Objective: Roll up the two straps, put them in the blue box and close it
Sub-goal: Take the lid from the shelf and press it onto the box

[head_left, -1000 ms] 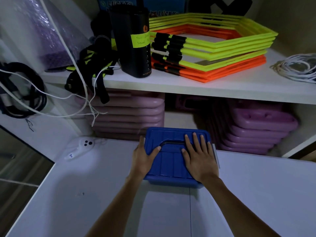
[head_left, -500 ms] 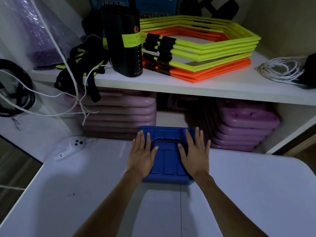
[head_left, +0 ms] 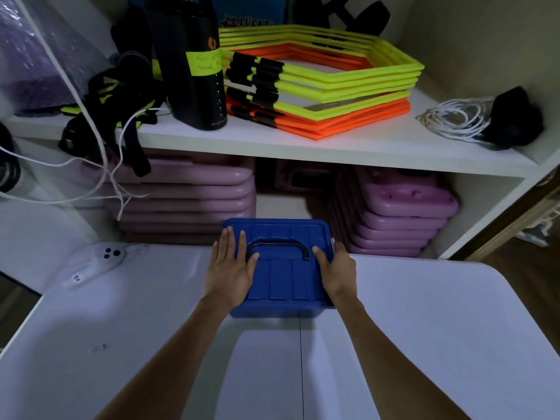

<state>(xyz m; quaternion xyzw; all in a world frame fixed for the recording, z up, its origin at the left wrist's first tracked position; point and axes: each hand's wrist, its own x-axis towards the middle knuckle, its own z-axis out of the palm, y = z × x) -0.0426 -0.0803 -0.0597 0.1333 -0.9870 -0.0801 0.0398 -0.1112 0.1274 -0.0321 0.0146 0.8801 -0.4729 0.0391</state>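
Note:
The blue box [head_left: 281, 280] sits at the far edge of the white table [head_left: 424, 328], its lid on and its black handle [head_left: 278, 244] lying flat. My left hand [head_left: 230, 268] rests palm-down on the left part of the lid, fingers stretched out. My right hand [head_left: 338, 271] clasps the lid's right edge, thumb on top and fingers down the side. No straps show on the table; the inside of the box is hidden.
A white controller [head_left: 97, 262] lies left of the box. Behind it, stacked purple boards [head_left: 188, 204] fill the lower shelf. The upper shelf [head_left: 333, 148] carries yellow and orange hexagon rings [head_left: 327, 86], a black cylinder [head_left: 194, 71], tangled black-yellow webbing [head_left: 115, 110] and a white cable coil [head_left: 454, 119].
My right hand has slid from the top of the lid to its right edge. My left hand has stayed flat on the left side.

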